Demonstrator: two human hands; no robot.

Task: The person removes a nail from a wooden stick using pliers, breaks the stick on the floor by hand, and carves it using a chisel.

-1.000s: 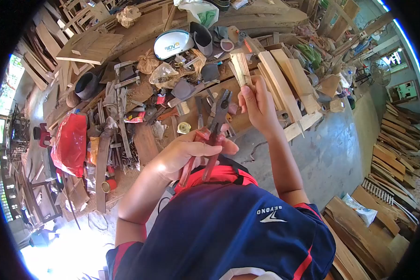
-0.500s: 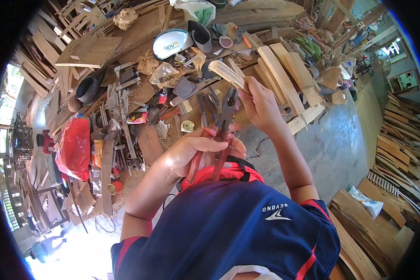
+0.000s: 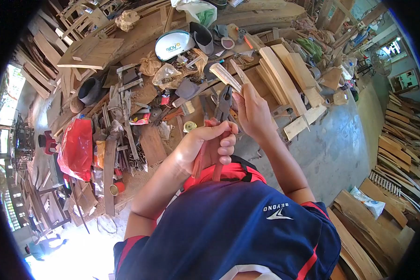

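My left hand (image 3: 214, 142) is closed around the red handles of a pair of pliers (image 3: 223, 105), whose dark metal jaws point up and away from me. My right hand (image 3: 254, 112) pinches split wooden strips (image 3: 225, 74), pale and rough-edged, which stick out beyond my fingers to the upper left. The jaw tips are close to the lower end of the strips, beside my right fingers; whether they touch, I cannot tell. Both hands are in front of my waist.
A cluttered workbench holds a white helmet (image 3: 174, 44), a red plastic bag (image 3: 74, 149), a tape roll (image 3: 190, 126) and several tools. Planks (image 3: 284, 74) lie at its right end. More boards (image 3: 368, 224) are stacked at lower right. A person (image 3: 44, 247) is at far lower left.
My left fingers have wrapped more tightly round the pliers, and the handles sit closer together. My right hand has turned slightly, with the strips now more spread apart.
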